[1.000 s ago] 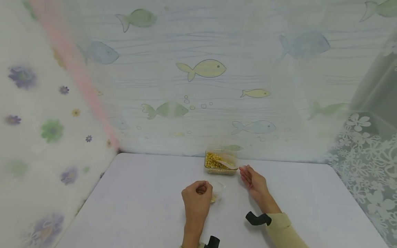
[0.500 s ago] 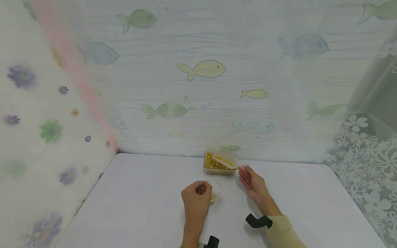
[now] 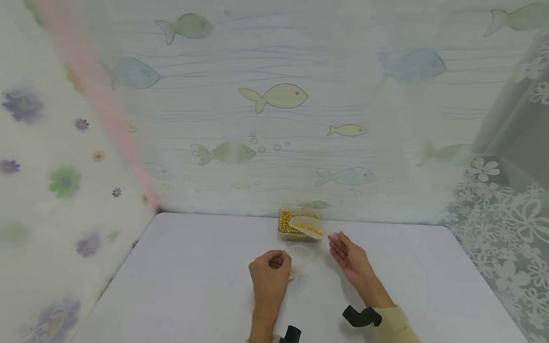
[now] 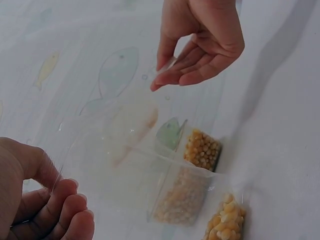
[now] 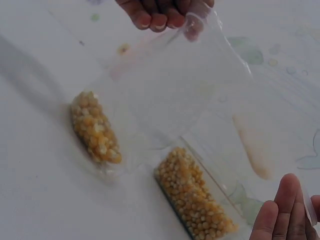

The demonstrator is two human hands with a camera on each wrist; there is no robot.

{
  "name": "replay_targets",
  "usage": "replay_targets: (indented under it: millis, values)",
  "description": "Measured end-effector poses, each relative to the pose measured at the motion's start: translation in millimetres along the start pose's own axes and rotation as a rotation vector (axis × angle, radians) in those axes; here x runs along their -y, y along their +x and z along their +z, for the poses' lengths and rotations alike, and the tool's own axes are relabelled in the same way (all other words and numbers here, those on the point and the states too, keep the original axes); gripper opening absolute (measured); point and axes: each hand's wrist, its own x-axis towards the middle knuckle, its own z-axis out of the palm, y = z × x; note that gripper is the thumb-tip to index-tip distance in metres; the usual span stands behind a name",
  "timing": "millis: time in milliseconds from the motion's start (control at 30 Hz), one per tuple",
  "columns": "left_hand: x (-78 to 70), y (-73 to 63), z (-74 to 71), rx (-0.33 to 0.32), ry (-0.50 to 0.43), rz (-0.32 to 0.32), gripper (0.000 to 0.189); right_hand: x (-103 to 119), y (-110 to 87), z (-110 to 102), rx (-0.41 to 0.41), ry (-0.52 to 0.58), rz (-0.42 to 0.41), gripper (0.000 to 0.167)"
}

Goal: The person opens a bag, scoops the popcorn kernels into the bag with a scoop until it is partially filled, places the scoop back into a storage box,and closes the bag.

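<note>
My left hand (image 3: pixel 271 274) pinches the rim of a clear plastic bag (image 5: pixel 165 90) between thumb and fingertips, so the bag's mouth gapes upward. Corn kernels (image 5: pixel 95 127) fill the bottom of that bag, which touches the table. To the right, my right hand (image 3: pixel 353 259) pinches the thin end of a pale, see-through scoop, its fingers otherwise loosely bent. The white bowl of this scoop (image 3: pixel 310 221), with a row of yellow kernels along it, appears over the clear rectangular box (image 3: pixel 298 237) in the head view. Through the bag's film the scoop looks blurred in the left wrist view.
Kernels (image 5: pixel 192 195) largely fill the box, which stands at the back of the white table (image 3: pixel 193 267), near a fish-patterned curtain (image 3: pixel 206 109). Lace fabric (image 3: pixel 510 247) hangs beyond the right edge. Each wrist carries a black mount (image 3: pixel 362 317).
The scoop has come away from the heap in the box toward me, turning its kernel-filled side into view. The bag's mouth has spread wider. My left hand has stayed nearly still.
</note>
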Motion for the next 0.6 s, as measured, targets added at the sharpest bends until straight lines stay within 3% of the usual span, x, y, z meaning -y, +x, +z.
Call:
replay_targets:
  millis: [600]
  values:
    - [4.0, -1.2, 0.9, 0.019, 0.009, 0.031, 0.012, 6, -27.9, -2, 0.001, -0.03, 0.01, 0.019]
